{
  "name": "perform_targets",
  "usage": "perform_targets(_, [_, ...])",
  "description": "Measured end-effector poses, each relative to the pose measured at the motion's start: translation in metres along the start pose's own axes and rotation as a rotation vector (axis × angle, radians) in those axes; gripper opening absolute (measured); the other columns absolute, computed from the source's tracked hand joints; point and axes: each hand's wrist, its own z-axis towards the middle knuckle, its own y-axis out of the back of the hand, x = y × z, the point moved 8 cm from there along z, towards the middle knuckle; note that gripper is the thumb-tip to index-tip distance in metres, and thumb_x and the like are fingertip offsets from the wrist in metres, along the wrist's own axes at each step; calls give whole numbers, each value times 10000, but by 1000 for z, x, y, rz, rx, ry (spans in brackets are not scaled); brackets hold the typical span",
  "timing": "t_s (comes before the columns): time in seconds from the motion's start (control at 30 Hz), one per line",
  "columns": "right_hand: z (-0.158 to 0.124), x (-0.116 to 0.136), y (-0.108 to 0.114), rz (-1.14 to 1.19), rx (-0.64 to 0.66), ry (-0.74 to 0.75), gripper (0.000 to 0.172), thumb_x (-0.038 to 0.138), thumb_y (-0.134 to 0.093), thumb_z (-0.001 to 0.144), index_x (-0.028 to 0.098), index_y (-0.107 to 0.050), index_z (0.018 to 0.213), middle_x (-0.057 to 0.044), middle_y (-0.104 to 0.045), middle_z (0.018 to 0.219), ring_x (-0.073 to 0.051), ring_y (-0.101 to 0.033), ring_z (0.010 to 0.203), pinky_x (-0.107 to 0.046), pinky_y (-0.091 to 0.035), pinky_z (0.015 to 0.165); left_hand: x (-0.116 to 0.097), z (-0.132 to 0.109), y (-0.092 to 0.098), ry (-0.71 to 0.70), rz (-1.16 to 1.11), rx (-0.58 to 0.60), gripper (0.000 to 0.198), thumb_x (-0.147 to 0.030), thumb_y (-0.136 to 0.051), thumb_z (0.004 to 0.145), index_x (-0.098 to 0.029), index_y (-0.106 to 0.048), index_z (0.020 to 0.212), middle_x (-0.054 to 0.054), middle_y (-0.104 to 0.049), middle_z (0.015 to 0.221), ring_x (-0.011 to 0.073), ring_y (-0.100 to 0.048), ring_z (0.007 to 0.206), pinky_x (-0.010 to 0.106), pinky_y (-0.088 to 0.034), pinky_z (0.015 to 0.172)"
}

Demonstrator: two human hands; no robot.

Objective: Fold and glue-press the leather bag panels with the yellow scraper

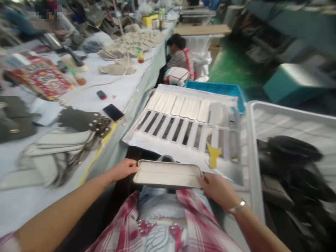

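In the head view, the left hand (127, 168) is pinching the left end of a long, pale panel (168, 174), and the right hand (216, 189) is gripping its right end, thumb over the face; the fingers beneath are hiding from sight. The panel is hanging level between the two hands, just in front of the person's shirt (164, 220), and is showing a cream face, a faint line running lengthwise and a thin raised rim. It is looking light and fairly stiff, probably bending a little if squeezed endwise; the face is seeming smooth rather than slippery, and likelier to mark or crease than to break. The short ends are offering the best hold, keeping fingers off the middle and sparing the rim from hard pressure. Beyond the panel, a slatted white rack (157, 145) is carrying a row of pale strips (178, 106) and a yellow piece (214, 155). On the left, a table (86, 92) is bearing stacked pieces (57, 143) and a phone (113, 112); on the right, a white crate (253, 157) is holding dark items (294, 150).
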Motion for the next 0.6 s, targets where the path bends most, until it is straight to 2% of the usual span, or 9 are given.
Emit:
perform_targets(0.03, [-1, -3, -1, 11, 7, -48, 363, 306, -392, 891, 169, -506, 575, -38, -587, 501, -128, -566, 465, -235, -376, 507, -8, -1, -1, -29, 162, -10, 377, -422, -522, 774, -176, -377, 529, -52, -363, 524, 105, -370, 510, 236, -272, 516])
perform_targets(0.13, [-2, -7, -4, 9, -2, -131, 342, 229, -351, 895, 154, -516, 604, -58, -624, 574, -114, -572, 489, -226, -364, 511, -56, -8, -11, -256, 485, -222, 287, -350, -460, 834, -172, -467, 609, 4, -489, 677, 156, -477, 640, 286, -369, 633])
perform_targets(0.2, [-3, -5, -7, -27, -6, -128, 300, 170, -364, 880, 137, -532, 634, -82, -635, 629, -120, -579, 517, -230, -359, 515, -100, -18, -40, -504, 523, -276, 181, -303, -453, 854, -163, -565, 834, 66, -574, 934, 202, -524, 886, 326, -398, 815])
perform_targets(0.27, [-3, 0, -10, -62, -1, -99, 264, 138, -382, 869, 124, -546, 662, -94, -631, 646, -129, -582, 538, -234, -356, 521, -136, -20, -82, -706, 552, -180, 326, -316, -483, 856, -176, -522, 1148, 97, -506, 1243, 228, -472, 1096, 346, -369, 935])
perform_targets(0.3, [-3, 2, -11, -74, -4, -85, 254, 129, -387, 868, 121, -547, 672, -95, -627, 648, -132, -582, 546, -234, -355, 522, -147, -17, -102, -746, 586, -109, 410, -338, -516, 843, -182, -483, 1221, 98, -478, 1300, 236, -470, 1109, 351, -375, 939])
perform_targets(0.37, [-3, 3, -11, -73, -37, -79, 248, 127, -381, 875, 124, -541, 687, -87, -619, 644, -129, -575, 546, -230, -350, 520, -158, -6, -129, -760, 666, 0, 471, -362, -560, 819, -181, -479, 1247, 95, -492, 1307, 254, -495, 1072, 366, -401, 907])
perform_targets(0.4, [-4, 2, -11, -66, -61, -87, 254, 133, -368, 885, 126, -534, 693, -81, -615, 638, -125, -569, 539, -227, -347, 516, -160, -1, -136, -752, 701, 29, 463, -365, -569, 814, -178, -499, 1231, 93, -512, 1291, 258, -507, 1044, 370, -411, 887])
perform_targets(0.5, [-5, -2, -13, -60, -113, -107, 264, 145, -327, 904, 133, -513, 717, -78, -611, 640, -123, -554, 535, -226, -344, 515, -160, 5, -141, -735, 755, 44, 460, -378, -574, 810, -163, -522, 1213, 91, -522, 1285, 263, -510, 1001, 367, -425, 845])
perform_targets(0.6, [-7, -1, -20, -75, -137, -61, 249, 147, -314, 901, 141, -498, 734, -80, -604, 654, -130, -552, 545, -236, -354, 533, -158, 4, -139, -711, 765, 36, 484, -411, -589, 794, -158, -533, 1204, 96, -530, 1271, 263, -507, 971, 358, -435, 797])
